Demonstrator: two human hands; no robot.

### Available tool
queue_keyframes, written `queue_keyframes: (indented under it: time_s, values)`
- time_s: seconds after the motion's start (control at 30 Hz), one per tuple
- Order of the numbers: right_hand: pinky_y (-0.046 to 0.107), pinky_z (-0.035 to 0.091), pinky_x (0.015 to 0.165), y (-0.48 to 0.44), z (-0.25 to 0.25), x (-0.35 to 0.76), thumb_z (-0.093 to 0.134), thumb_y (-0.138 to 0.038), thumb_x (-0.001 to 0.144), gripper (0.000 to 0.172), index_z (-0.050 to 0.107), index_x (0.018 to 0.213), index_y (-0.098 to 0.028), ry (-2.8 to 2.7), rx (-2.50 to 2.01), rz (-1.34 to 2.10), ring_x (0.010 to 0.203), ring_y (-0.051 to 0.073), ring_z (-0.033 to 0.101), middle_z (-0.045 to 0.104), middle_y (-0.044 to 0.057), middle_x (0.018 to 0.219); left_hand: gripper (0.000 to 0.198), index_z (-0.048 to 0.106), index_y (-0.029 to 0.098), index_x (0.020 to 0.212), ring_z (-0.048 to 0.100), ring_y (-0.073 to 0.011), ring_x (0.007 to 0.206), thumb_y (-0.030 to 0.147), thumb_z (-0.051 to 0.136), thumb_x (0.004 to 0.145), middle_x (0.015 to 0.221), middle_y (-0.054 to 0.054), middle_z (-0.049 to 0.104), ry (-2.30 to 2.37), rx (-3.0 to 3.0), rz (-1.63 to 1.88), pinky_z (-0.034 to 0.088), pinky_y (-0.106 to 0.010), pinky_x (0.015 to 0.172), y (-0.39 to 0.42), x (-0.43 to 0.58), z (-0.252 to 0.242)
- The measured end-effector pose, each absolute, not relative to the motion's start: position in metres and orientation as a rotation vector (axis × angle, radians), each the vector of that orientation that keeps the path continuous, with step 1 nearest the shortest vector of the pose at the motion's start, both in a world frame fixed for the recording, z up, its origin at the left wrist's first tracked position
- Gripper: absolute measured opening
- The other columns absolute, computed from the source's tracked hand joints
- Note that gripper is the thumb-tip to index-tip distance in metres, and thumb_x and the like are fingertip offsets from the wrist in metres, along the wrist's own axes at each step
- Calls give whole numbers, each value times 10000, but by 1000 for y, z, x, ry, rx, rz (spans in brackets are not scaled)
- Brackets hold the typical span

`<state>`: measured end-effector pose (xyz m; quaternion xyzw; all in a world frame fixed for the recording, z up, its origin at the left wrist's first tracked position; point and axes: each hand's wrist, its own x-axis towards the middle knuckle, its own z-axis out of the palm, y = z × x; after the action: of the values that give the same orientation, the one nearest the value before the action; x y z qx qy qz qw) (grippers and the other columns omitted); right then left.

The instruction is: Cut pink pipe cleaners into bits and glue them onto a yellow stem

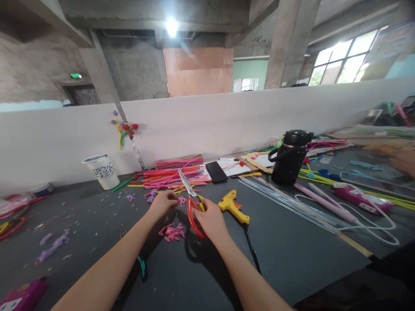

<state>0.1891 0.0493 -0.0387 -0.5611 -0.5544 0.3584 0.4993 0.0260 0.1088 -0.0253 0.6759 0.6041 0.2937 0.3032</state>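
Red-and-yellow-handled scissors (189,188) are in my right hand (212,220), their blades pointing up and away from me. To their left, my left hand (164,204) has its fingertips pinched together. Whatever it may hold is too small or hidden to make out. Small pink pieces (182,200) lie beside its fingertips. Just below the hands, a little heap of pink fuzzy cut pieces (173,232) rests on the dark table (292,268). A yellow glue gun (234,206) lies right of my right hand.
Pink and red pipe cleaners (175,172) lie behind my hands, near a black phone (216,171). A white cup (102,172) stands left, a black thermos jug (288,157) right. Clear glue sticks (288,203) and a pink corded tool (327,205) lie right. Another person's hand (403,162) shows far right.
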Motion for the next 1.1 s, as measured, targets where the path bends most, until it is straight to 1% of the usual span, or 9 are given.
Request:
queue_keyframes:
  time_s: [0.1, 0.3, 0.43, 0.53, 0.67, 0.83, 0.9, 1.0, 1.1]
  values:
    - [219, 360, 494, 54, -42, 186, 544, -225, 605, 172, 546, 770, -178, -1266, -1279, 1001, 515, 110, 475, 547, -38, 606, 112, 568, 142, 757, 590, -134, 619, 252, 576, 735, 676, -15, 612, 1411, 1657, 855, 482, -278, 629, 87, 26, -16]
    - [203, 335, 398, 53, -35, 181, 636, -359, 554, 298, 518, 753, -170, -1159, -1124, 1221, 392, 63, 400, 504, -64, 562, 156, 508, 171, 649, 515, -97, 463, 262, 631, 616, 538, 31, 574, 1195, 1488, 902, 416, -233, 494, 46, 42, -8]
    - [205, 353, 427, 50, -32, 179, 665, -311, 494, 279, 534, 691, -165, -1150, -1062, 1276, 437, 79, 443, 518, -58, 544, 158, 495, 170, 637, 499, -96, 450, 237, 629, 584, 516, 40, 551, 1176, 1472, 900, 399, -229, 480, 42, 48, -11]
    - [201, 357, 450, 53, -34, 179, 624, -237, 496, 226, 535, 691, -165, -1116, -1062, 1233, 489, 93, 465, 534, -52, 555, 145, 503, 171, 639, 486, -98, 432, 238, 614, 575, 507, 43, 542, 1202, 1520, 892, 396, -235, 470, 50, 46, -15]
    - [192, 319, 406, 58, -37, 182, 557, -205, 530, 197, 510, 721, -181, -1034, -1119, 1149, 428, 74, 409, 480, -82, 514, 124, 498, 181, 601, 458, -103, 409, 234, 606, 568, 459, 57, 511, 1333, 1632, 932, 351, -230, 449, 73, 34, -20]
    - [194, 282, 345, 60, -36, 184, 570, -233, 530, 189, 489, 695, -189, -990, -1175, 1180, 337, 59, 339, 420, -101, 447, 157, 505, 197, 527, 454, -129, 413, 293, 553, 641, 392, 54, 472, 1503, 1718, 985, 324, -244, 473, 96, 22, -19]
    - [196, 277, 336, 59, -36, 184, 582, -248, 524, 205, 493, 697, -186, -988, -1183, 1208, 324, 59, 341, 431, -97, 451, 159, 531, 197, 533, 463, -132, 432, 287, 523, 664, 428, 39, 503, 1504, 1720, 979, 329, -244, 478, 93, 22, -15]
    - [197, 272, 334, 57, -36, 183, 603, -264, 514, 238, 500, 711, -180, -1004, -1173, 1241, 321, 56, 345, 463, -83, 485, 119, 602, 193, 707, 523, -138, 529, 276, 529, 662, 618, 14, 603, 1427, 1680, 942, 353, -228, 475, 74, 28, -11]
    - [197, 294, 353, 50, -33, 178, 599, -249, 514, 240, 506, 722, -178, -1048, -1145, 1265, 345, 60, 354, 457, -84, 489, 206, 601, 169, 640, 502, -126, 456, 367, 552, 670, 548, 11, 584, 1338, 1589, 825, 342, -220, 416, 49, 35, -11]
